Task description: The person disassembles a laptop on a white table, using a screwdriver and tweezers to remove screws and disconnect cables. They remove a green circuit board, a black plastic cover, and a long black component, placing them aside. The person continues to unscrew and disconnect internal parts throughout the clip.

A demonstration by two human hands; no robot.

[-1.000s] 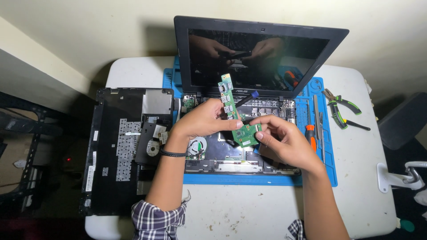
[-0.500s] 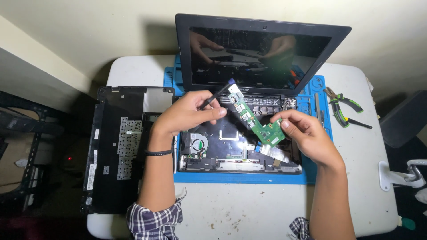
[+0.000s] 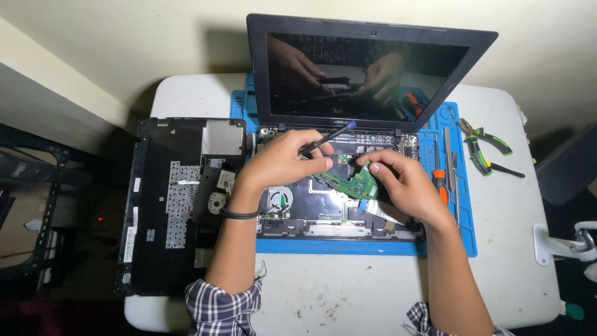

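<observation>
An opened laptop (image 3: 323, 211) with its insides bared lies on a blue work mat (image 3: 463, 224), its dark screen (image 3: 367, 74) upright at the back. My left hand (image 3: 283, 163) grips a thin black tool with a blue tip (image 3: 326, 137) over the laptop's base. My right hand (image 3: 401, 180) pinches the right end of a long green circuit board (image 3: 348, 182) lowered across the open base. Both hands are close together above the middle of the chassis.
The laptop's removed black bottom cover (image 3: 180, 205) lies inner side up at the left, overhanging the white table (image 3: 348, 292). Green-handled pliers (image 3: 485, 146) lie at the right, and an orange-handled screwdriver (image 3: 440, 186) plus metal tools rest on the mat's right strip.
The green board has come down from a raised tilt to lie low across the open base. My left hand let go of the board and now holds the blue-tipped tool.
</observation>
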